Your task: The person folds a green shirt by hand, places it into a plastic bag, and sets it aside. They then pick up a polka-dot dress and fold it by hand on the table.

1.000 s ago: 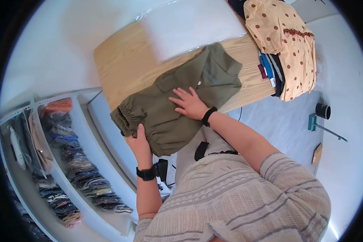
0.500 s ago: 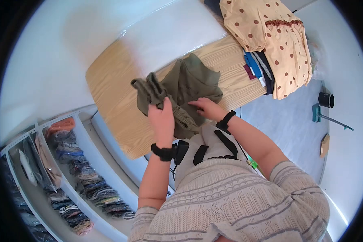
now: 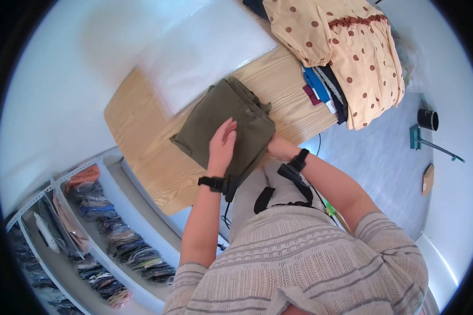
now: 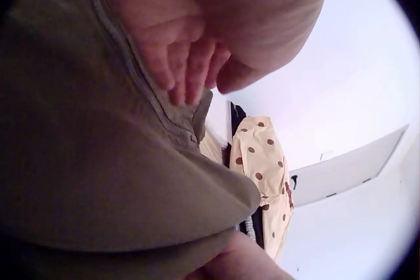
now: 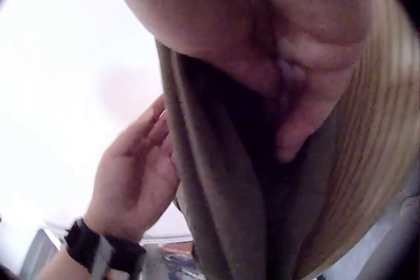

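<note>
An olive green garment point(image 3: 220, 121), folded into a compact bundle, lies at the near edge of the wooden table. My left hand point(image 3: 223, 149) is over its top face, fingers extended together. In the left wrist view, the fingers of that hand point(image 4: 190, 63) hang right beside a stitched seam of the cloth. My right hand point(image 3: 283, 148) is at the garment's right near edge, its fingertips hidden by the fabric. The right wrist view has the right hand point(image 5: 295, 76) with bent fingers gripping inside a fold of the garment point(image 5: 216, 181).
Clear plastic bags point(image 3: 205, 52) lie flat on the table point(image 3: 136, 126) behind the garment. A cream polka-dot garment point(image 3: 352, 63) tops a pile of folded clothes at the right. Shelves of bagged clothes point(image 3: 126, 231) stand at left; a broom point(image 3: 436, 147) is on the floor.
The garment, spread long at first with its gathered end at left, has been folded over to the right into a bundle. My left hand moved right with it; the right hand went to its near edge.
</note>
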The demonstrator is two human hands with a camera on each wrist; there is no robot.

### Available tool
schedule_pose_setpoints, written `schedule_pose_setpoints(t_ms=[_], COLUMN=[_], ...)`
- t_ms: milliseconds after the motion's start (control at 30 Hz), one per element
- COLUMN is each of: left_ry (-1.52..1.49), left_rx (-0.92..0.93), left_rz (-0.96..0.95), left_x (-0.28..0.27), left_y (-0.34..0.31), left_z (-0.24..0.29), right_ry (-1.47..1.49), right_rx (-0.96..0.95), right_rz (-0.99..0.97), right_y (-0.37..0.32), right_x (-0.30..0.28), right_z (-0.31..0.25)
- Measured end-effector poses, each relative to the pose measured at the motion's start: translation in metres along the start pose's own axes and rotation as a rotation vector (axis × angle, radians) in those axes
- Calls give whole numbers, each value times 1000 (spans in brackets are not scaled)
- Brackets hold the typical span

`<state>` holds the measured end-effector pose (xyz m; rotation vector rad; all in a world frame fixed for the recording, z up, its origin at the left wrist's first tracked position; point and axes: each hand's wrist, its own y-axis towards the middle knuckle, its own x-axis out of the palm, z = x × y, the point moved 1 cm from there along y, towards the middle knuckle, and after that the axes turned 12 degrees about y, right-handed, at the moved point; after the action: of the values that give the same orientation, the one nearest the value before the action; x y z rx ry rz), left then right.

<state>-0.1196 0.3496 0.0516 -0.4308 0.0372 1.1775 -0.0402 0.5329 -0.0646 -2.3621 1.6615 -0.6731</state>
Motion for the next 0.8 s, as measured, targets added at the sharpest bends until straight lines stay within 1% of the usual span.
schedule_pose_setpoints(t_ms=[33, 67, 133, 167, 233, 267, 333, 367, 433, 467, 533, 567, 633, 667, 733, 767, 800], left_ry=[188, 187, 633, 631, 916, 913, 967, 964, 1063, 1059, 1079, 1076, 740, 738, 626, 625, 639], left_rx=[4, 2, 277, 273, 307, 301, 135, 130, 41, 35, -154, -158, 26, 24, -168, -169, -191], left_rz=[42, 46, 303, 311, 547, 557, 340, 350, 221, 230, 73, 76, 335, 336, 253, 251, 266], left_x=[-12, -24, -48, -55, -67, -73, -81, -83, -83, -84, -86, -87, -88, -88, -87, -86, -85], left_y=[-8, -14, -21, -18, -4, 5, 25, 32, 43, 46, 48, 46, 44, 43, 42, 42, 43], left_z=[8, 3, -10, -9, -6, -6, -8, -8, -4, -1, -4, -12, -36, -43, -50, -52, -53], right_ry=[41, 40, 1313, 1308, 856, 848, 262, 254, 2, -4, -165, -169, 16, 14, 409, 349, 348], right_rx=[-12, -11, 257, 263, 305, 310, 158, 159, 27, 28, -151, -150, -54, -53, -61, -62, -60], right_rz=[23, 19, -20, -24, 232, 226, 287, 279, 335, 327, 390, 385, 551, 550, 623, 564, 567], right_y=[0, -6, -26, -28, -26, -25, -20, -18, -15, -16, -20, -18, -8, 1, 16, 18, 21], right_x=[-9, -14, -18, -14, 0, 5, 9, 10, 12, 12, 15, 12, -2, -7, -13, -19, -20], right_z=[23, 7, -58, -81, -109, -108, -106, -105, -108, -109, -124, -121, -107, -99, -95, -95, -97])
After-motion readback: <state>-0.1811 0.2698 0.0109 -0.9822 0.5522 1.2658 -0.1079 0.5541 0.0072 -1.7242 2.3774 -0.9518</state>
